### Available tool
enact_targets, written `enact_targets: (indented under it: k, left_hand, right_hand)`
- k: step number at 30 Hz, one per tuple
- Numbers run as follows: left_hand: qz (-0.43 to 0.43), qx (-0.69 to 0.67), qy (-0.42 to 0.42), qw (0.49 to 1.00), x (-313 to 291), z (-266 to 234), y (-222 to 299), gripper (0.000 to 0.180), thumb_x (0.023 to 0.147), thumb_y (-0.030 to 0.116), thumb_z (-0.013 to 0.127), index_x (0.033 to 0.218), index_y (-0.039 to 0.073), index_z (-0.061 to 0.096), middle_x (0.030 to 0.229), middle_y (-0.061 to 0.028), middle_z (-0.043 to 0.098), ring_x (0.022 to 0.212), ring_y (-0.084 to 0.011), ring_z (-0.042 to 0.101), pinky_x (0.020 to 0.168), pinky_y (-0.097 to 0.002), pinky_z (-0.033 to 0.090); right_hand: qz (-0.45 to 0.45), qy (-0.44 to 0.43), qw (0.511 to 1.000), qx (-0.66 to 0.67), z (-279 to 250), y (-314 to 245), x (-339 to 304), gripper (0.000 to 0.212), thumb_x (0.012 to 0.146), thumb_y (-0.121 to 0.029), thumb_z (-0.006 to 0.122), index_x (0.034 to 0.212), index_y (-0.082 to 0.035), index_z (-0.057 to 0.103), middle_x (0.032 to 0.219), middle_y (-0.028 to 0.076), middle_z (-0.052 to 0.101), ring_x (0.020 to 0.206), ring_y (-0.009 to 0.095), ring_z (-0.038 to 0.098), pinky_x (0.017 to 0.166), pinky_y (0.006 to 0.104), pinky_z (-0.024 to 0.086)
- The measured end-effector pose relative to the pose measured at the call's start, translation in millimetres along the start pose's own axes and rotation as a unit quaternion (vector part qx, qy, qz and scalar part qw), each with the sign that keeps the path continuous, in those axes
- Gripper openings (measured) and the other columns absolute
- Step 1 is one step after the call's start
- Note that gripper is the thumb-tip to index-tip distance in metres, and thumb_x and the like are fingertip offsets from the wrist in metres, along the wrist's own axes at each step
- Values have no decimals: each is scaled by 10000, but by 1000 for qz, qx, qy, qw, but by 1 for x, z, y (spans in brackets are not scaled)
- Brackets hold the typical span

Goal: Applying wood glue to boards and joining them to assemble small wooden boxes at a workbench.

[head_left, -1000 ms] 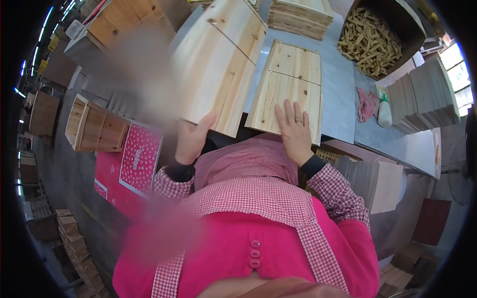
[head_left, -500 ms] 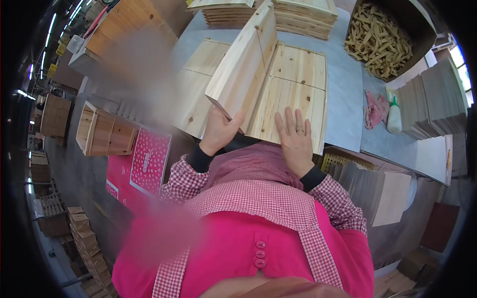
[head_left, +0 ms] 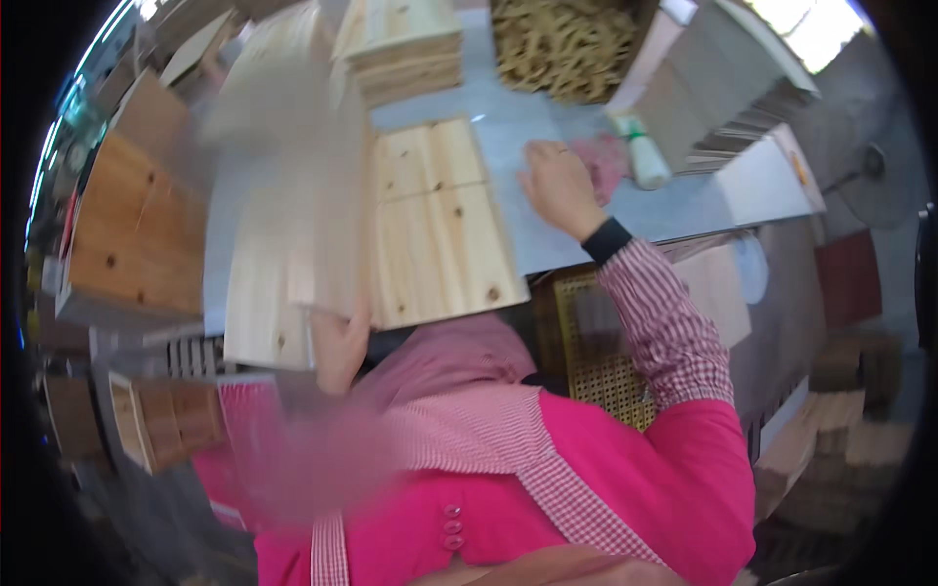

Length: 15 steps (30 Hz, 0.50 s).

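My left hand (head_left: 342,349) grips the lower near end of a pale wooden board (head_left: 337,225), which stands on edge and is smeared by motion. Flat wooden panels lie on either side of it: a knotty right panel (head_left: 445,249) with a dark line across it, and a paler left panel (head_left: 264,283). My right hand (head_left: 565,190) is above the blue-grey tabletop (head_left: 489,137), beside a crumpled pink cloth (head_left: 608,161). Its thumb stands a little off from loosely bent fingers, and nothing shows in it. Beyond the cloth is a white squeeze bottle (head_left: 647,161) with a green top.
Stacked wooden panels (head_left: 405,59) stand at the back. A box holds many small wooden strips (head_left: 562,49). Thin grey boards (head_left: 718,83) are stacked at the right. A yellow perforated crate (head_left: 596,352) sits below the table edge. Wooden boxes (head_left: 147,230) stand at the left.
My right hand has lifted off the right panel and moved right, toward the cloth and bottle. The view has swung right. My left hand still grips the upright board.
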<state>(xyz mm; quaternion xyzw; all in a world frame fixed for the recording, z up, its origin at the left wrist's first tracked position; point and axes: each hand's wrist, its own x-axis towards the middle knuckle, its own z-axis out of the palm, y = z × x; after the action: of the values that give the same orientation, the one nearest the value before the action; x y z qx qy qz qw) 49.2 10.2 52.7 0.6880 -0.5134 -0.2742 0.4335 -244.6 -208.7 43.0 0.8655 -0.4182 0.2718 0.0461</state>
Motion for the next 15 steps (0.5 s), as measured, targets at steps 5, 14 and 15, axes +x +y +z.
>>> enact_targets:
  k: [5, 14, 15]
  left_hand:
    - [-3, -62, 0, 998, -3, 4, 3, 259, 885, 70, 585, 1071, -108, 560, 993, -106, 637, 907, -158, 580, 796, -313, 471]
    - [27, -103, 7, 994, 11, 7, -16, 281, 892, 87, 585, 1088, -113, 566, 1041, -96, 627, 949, -151, 571, 848, -290, 455]
    - [21, -99, 7, 995, 10, 6, -14, 281, 892, 87, 585, 1088, -113, 566, 1041, -96, 627, 949, -151, 571, 848, -290, 455]
  right_hand:
    - [175, -35, 960, -214, 21, 123, -43, 217, 791, -225, 608, 861, -24, 648, 958, 155, 628, 906, 331, 617, 790, 429, 494]
    - [166, 44, 975, -143, -60, 30, -68, 387, 782, -358, 647, 934, -2, 634, 1020, 179, 625, 958, 347, 592, 806, 423, 481]
    - [198, 31, 967, -154, -87, 12, -81, 433, 775, -360, 667, 989, 11, 603, 1022, 182, 613, 960, 355, 587, 810, 430, 477]
